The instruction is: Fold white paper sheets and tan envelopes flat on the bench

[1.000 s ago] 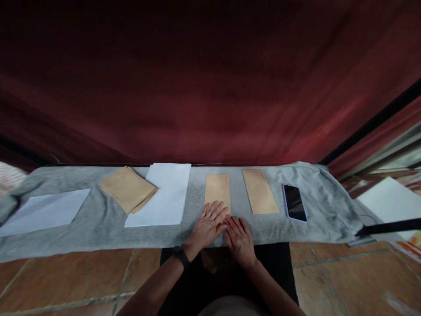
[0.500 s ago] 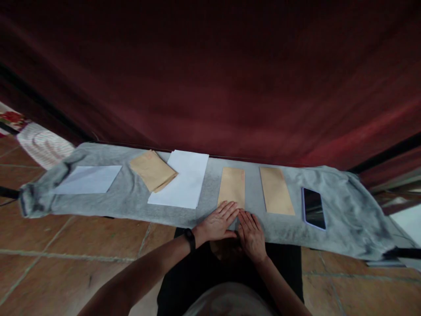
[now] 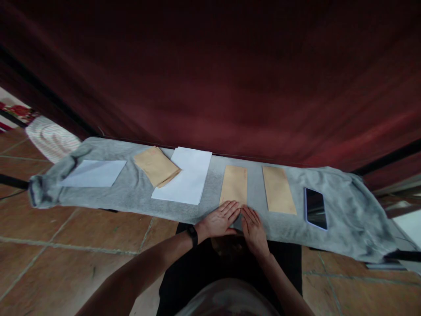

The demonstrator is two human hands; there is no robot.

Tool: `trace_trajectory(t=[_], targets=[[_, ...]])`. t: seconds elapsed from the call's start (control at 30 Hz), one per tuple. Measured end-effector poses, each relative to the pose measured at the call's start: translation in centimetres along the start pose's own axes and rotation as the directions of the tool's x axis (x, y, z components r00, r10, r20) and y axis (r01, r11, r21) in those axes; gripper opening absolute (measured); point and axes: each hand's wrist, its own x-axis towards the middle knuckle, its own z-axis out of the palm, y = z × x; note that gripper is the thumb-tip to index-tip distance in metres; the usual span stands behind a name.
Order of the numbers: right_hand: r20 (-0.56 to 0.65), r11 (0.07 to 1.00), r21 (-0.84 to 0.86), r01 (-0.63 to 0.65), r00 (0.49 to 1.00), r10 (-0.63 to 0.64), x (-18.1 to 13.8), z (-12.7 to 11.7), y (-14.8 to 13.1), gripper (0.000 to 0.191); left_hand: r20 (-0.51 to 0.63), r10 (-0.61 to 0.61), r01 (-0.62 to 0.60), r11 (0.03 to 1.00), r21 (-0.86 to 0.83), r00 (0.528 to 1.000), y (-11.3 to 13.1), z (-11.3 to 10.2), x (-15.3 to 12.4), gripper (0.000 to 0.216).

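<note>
One brown envelope (image 3: 234, 184) lies on gray cloth (image 3: 131, 205), right of white sheets (image 3: 189, 177), its near end under the flat left hand (image 3: 222, 220), the outstretched right hand (image 3: 255, 230) at its near right corner.

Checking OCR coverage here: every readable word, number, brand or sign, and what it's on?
No text is readable.
Brown rectangular paper envelope partly under left hand: red print, too small.
Stacked brown paper envelopes: reddish print, blurred.
Brown paper envelope at right: nothing legible.
Black-screened rectangular phone, lilac edge: no visible text.
</note>
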Motion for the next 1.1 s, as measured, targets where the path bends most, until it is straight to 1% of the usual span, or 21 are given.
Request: trace_trajectory(t=[0.07,0.13,0.2,0.27,0.4,0.57,0.73,0.87,0.93,1.03,1.1], targets=[[0.016,1.0,0.014,-0.007,1.0,0.007,1.0,0.2,0.0,0.048,0.001,-0.003,0.003,1.0,0.013,1.0,0.0,0.2,0.0,0.079],[0.04,1.0,0.011,0.012,0.999,-0.013,2.2,0.6,-0.1,0.048,0.005,-0.003,0.002,0.999,0.034,1.0,-0.1,0.5,0.1,0.078],[0.069,0.999,-0.014,0.046,0.997,-0.045,3.6,1.1,-0.3,0.048,-0.007,-0.001,0.001,0.999,0.046,1.0,-0.1,0.8,0.1,0.077],[0.089,0.997,-0.055,0.047,0.995,-0.042,5.0,1.7,-0.5,0.048,-0.032,0.003,-0.001,0.999,0.046,0.999,-0.2,1.0,0.1,0.077],[0.084,0.991,-0.118,-0.059,0.994,0.069,7.8,2.4,-0.2,0.051,-0.072,-0.002,0.003,1.0,0.017,0.997,-0.4,0.8,0.1,0.075],[0.008,0.975,-0.14,-0.171,0.985,0.174,9.9,3.0,1.3,0.054,-0.083,-0.001,0.001,1.0,0.002,0.997,-1.1,0.4,0.0,0.059],[-0.054,0.964,-0.149,-0.222,0.975,0.216,10.3,3.3,2.7,0.054,-0.156,-0.016,0.015,1.0,-0.004,0.988,-1.4,0.9,-0.2,0.058],[-0.089,0.957,-0.145,-0.25,0.967,0.239,10.2,3.1,3.2,0.053,-0.196,-0.067,0.066,0.998,-0.014,0.978,-1.4,1.3,-0.4,0.053],[-0.104,0.953,-0.14,-0.27,0.961,0.257,9.7,2.9,2.8,0.053,-0.219,-0.105,0.103,0.994,-0.021,0.97,-1.4,1.5,-0.5,0.052],[-0.114,0.95,-0.127,-0.287,0.955,0.273,8.2,2.5,1.3,0.053,-0.25,-0.159,0.157,0.987,-0.025,0.955,-1.3,1.9,-0.8,0.053],[-0.073,0.973,-0.109,-0.202,0.978,0.194,6.6,2.3,-0.1,0.053,-0.262,-0.19,0.188,0.982,-0.031,0.946,-1.3,2.5,-1.0,0.052]])
